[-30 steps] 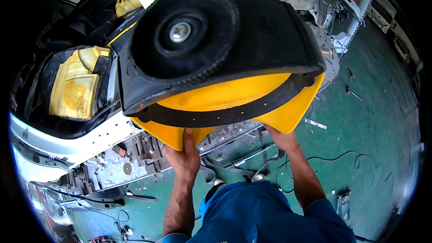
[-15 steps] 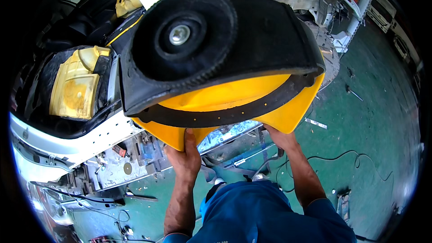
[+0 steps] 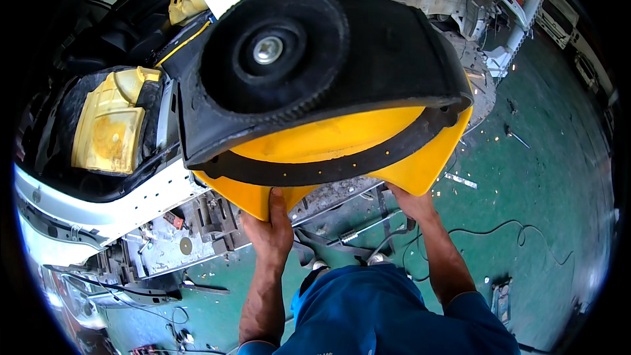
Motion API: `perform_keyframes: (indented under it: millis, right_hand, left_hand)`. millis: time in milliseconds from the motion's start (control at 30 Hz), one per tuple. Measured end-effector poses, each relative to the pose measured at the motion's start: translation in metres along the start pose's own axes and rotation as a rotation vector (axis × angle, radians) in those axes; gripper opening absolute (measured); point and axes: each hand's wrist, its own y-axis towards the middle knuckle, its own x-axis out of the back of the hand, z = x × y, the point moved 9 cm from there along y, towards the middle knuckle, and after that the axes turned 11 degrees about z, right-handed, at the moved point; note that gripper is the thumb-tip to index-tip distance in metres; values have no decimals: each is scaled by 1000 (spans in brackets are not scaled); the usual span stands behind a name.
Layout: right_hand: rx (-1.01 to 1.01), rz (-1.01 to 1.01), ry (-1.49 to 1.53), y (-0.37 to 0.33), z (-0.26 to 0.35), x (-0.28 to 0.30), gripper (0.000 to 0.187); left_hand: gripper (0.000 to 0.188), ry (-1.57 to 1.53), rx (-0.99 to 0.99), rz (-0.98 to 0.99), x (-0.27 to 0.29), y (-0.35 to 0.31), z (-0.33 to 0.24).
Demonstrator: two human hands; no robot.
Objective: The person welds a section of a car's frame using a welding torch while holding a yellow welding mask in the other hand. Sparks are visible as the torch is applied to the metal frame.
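Observation:
A yellow welding helmet (image 3: 427, 158) with a black headband (image 3: 394, 52) and a round ribbed knob (image 3: 223, 85) fills the upper middle of my view, close to the camera. My left hand (image 3: 268, 227) grips the lower left corner of its shell, with the thumb laid on the near side. At the lower right edge, my right hand (image 3: 413, 204) is closed on the shell, its fingers mostly hidden behind it. The helmet covers much of what lies beyond.
A stripped white car body (image 3: 131, 204) stands at left, with a yellow foam piece (image 3: 108, 131) inside. Metal parts and tools lie on a bench (image 3: 174, 250) below it. A cable (image 3: 486, 229) snakes over the green floor (image 3: 519, 184). Orange sparks (image 3: 513, 66) fly at right.
Orange sparks now show at right and over the floor. The bluish glare on the bench beneath the helmet is gone. The headband has shifted very slightly; both hands keep their hold.

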Motion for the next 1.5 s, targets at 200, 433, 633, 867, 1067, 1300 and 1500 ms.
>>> perform_keyframes:
  millis: [200,433,633,867,1067,1300,1500]
  right_hand:
    - [-35,10,25,1,-9,-3,20]
    - [-59,54,45,3,-12,-8,21]
    - [-40,37,40,3,-10,-7,21]
    - [-30,21,20,2,-10,-7,19]
    - [18,3,31,3,-9,-5,19]
    - [-15,22,36,4,-6,-5,20]
    - [-55,26,35,3,-7,-3,21]
  left_hand:
    - [30,9,9,7,-1,0,-1]
    - [32,15,5,-7,0,1,0]
    - [33,6,9,6,-1,1,2]
    - [33,16,-9,1,0,3,1]
    - [33,20,-4,-2,-1,4,1]
    - [33,20,18,0,-1,4,1]
    - [34,23,-19,-7,-2,5,0]
